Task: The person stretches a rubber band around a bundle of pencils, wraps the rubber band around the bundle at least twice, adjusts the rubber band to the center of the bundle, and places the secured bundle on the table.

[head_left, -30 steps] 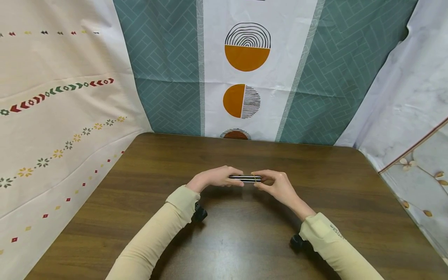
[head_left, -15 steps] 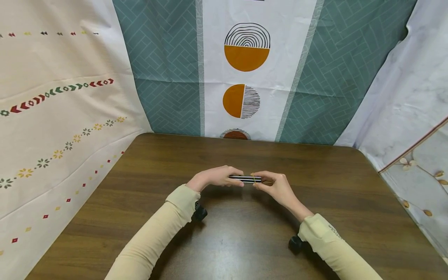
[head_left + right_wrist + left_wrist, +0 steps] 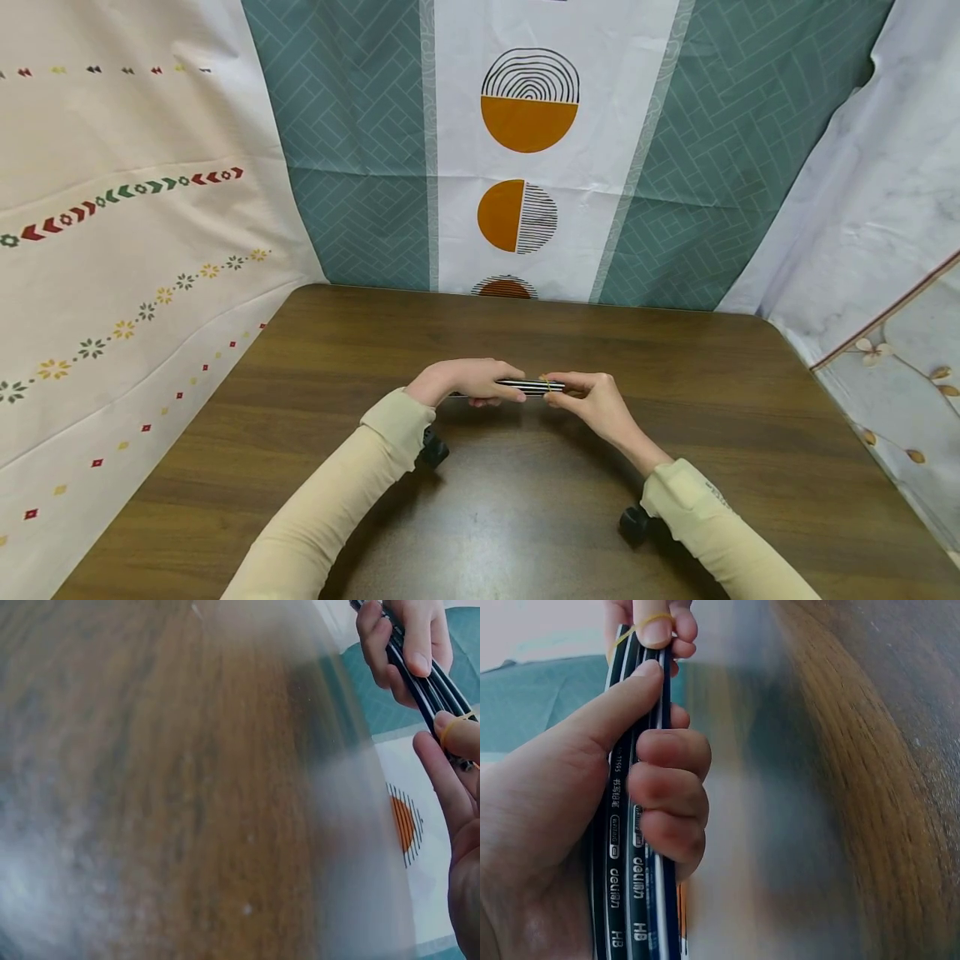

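Observation:
Dark pencils with white stripes, several in one bundle (image 3: 636, 900), are held up over the table between both hands. My left hand (image 3: 474, 379) grips the bundle along its length, fingers curled round one side and the thumb laid along the other. At the far end, a thin yellow rubber band (image 3: 448, 730) passes round the pencils and over a digit of my right hand (image 3: 598, 402). That hand pinches the bundle's end between thumb and fingers. In the left wrist view, lettering including "HB" shows on the pencils' sides.
A brown wooden table (image 3: 480, 517) lies beneath both arms. Patterned cloth (image 3: 360, 167) hangs behind it, with pale cloths at the left and right sides. A dark wrist camera (image 3: 433, 450) sits under the left cuff and another (image 3: 633, 525) under the right.
My left hand has moved slightly down and right, its lower fingers now showing, and the bundle has tilted a little. A pencil end now shows left of it. My right hand stays nearly in place.

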### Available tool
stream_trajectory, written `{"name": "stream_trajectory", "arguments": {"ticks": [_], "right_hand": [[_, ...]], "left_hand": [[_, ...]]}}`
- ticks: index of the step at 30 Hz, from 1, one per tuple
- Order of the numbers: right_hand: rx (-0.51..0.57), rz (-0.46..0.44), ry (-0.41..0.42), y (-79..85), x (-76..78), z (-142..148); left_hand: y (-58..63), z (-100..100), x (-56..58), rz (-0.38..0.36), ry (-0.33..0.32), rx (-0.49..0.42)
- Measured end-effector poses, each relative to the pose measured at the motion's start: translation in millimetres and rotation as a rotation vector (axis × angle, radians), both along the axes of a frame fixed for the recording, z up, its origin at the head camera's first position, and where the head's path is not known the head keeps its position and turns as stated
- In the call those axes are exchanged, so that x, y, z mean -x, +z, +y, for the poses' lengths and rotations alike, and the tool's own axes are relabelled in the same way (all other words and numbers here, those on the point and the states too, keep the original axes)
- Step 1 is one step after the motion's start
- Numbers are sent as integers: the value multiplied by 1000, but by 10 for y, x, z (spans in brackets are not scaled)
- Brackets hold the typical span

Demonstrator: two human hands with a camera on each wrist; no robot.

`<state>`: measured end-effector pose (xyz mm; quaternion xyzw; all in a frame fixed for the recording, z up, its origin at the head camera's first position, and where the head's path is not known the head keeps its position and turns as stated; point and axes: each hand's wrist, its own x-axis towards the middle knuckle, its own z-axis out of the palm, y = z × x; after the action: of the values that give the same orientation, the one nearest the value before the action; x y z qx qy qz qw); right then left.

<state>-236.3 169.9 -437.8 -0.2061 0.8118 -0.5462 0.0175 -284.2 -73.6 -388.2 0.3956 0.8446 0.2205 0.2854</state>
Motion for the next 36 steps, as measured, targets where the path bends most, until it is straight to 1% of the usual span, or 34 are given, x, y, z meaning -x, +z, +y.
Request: {"name": "stream_trajectory", "arguments": {"ticks": [5,11,14,20,22,26,28,29,31,33,36], "right_hand": [[70,-35,46,-8,1,25],[149,-50,59,-12,4,3],[153,-54,46,-14,-6,-12],[138,-56,20,-17,-18,-22],[132,-56,15,-19,-21,-20],[129,-52,7,-25,-20,-11],[128,-48,7,-26,-20,-5],[130,-47,8,-27,-20,-1],[138,-45,12,-32,-20,8],[148,-43,13,-40,-21,17],[162,-38,5,-48,-18,25]], "left_hand": [[-18,23,27,-18,-1,13],[-27,26,34,9,18,33],[-21,21,22,15,28,46],[-13,26,28,26,23,50],[-3,36,35,-1,32,54],[16,75,44,-91,39,52],[18,95,47,-132,31,43],[19,104,47,-139,21,38],[20,118,43,-138,9,27],[15,126,36,-115,1,18],[2,131,18,-69,19,6]]}}
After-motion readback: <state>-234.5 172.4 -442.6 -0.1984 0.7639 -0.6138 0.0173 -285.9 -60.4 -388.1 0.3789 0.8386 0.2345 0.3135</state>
